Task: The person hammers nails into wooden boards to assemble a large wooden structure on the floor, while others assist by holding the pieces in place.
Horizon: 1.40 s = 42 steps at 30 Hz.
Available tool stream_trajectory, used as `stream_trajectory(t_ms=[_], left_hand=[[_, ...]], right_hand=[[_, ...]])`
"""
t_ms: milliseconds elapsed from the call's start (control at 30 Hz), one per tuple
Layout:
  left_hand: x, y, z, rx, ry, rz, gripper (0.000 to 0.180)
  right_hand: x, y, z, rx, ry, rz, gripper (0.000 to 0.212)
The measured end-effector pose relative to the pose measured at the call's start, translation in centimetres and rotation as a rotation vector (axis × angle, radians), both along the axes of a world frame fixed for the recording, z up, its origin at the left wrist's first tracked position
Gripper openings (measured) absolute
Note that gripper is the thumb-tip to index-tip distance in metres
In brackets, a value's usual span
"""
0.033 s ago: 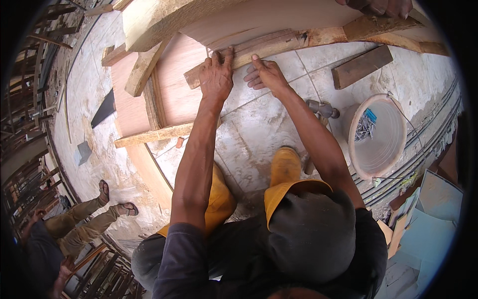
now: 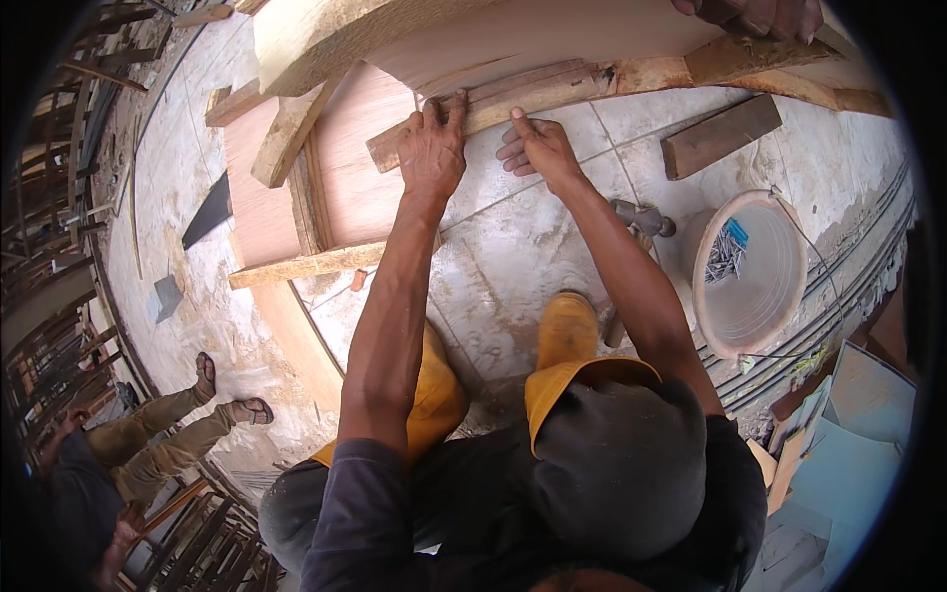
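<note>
My left hand [image 2: 431, 156] is closed over the near end of a wooden batten [image 2: 552, 97], its fingers curled across the top and its thumb hidden. The batten lies along the lower edge of a plywood panel [image 2: 552, 44]. Beside it, my right hand [image 2: 541, 153] is open, with the thumb up at the batten's edge and the fingers stretched toward my left hand. A hammer [image 2: 643, 219] lies on the floor, partly behind my right forearm. At the top right, another person's hand [image 2: 755, 18] rests on the wooden frame [image 2: 755, 61].
A bucket [image 2: 779, 281] holding nails [image 2: 725, 259] stands at the right. A short wood block [image 2: 720, 136] lies above it. To the left are a battened plywood sheet [image 2: 365, 148] and a handsaw blade [image 2: 207, 212]. A person in sandals [image 2: 258, 410] is at the lower left.
</note>
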State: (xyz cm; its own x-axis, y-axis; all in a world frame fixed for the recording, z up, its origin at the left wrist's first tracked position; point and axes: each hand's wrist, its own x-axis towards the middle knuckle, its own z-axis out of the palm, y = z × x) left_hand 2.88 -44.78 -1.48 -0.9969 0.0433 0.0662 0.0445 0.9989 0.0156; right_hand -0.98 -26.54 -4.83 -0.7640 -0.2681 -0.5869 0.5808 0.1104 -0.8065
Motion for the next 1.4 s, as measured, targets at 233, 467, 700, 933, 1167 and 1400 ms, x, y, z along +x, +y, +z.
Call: stream_trajectory(t_ms=[233, 467, 700, 933, 1167, 1400], left_hand=[[1.0, -2.4, -0.2, 0.064, 0.105, 0.103, 0.061], [0.4, -5.3, 1.2, 0.056, -0.061, 0.191, 0.071], [0.7, -7.6, 1.2, 0.044, -0.055, 0.126, 0.066], [1.4, -8.7, 1.1, 0.031, -0.061, 0.165, 0.065], [1.3, -8.5, 1.3, 0.027, -0.116, 0.199, 0.068], [1.2, -6.9, 1.2, 0.022, 0.011, 0.052, 0.073]], right_hand=[[-0.8, 4.1, 0.2, 0.734, 1.052, -0.391, 0.051], [-3.6, 6.7, -1.2, 0.789, 1.107, -0.019, 0.060], [-4.1, 7.0, -2.2, 0.829, 1.085, 0.007, 0.058], [-3.5, 6.3, -1.8, 0.791, 1.088, 0.049, 0.051], [-3.4, 6.2, -1.6, 0.861, 1.150, 0.060, 0.050], [-3.3, 5.6, -1.3, 0.936, 1.077, 0.108, 0.049]])
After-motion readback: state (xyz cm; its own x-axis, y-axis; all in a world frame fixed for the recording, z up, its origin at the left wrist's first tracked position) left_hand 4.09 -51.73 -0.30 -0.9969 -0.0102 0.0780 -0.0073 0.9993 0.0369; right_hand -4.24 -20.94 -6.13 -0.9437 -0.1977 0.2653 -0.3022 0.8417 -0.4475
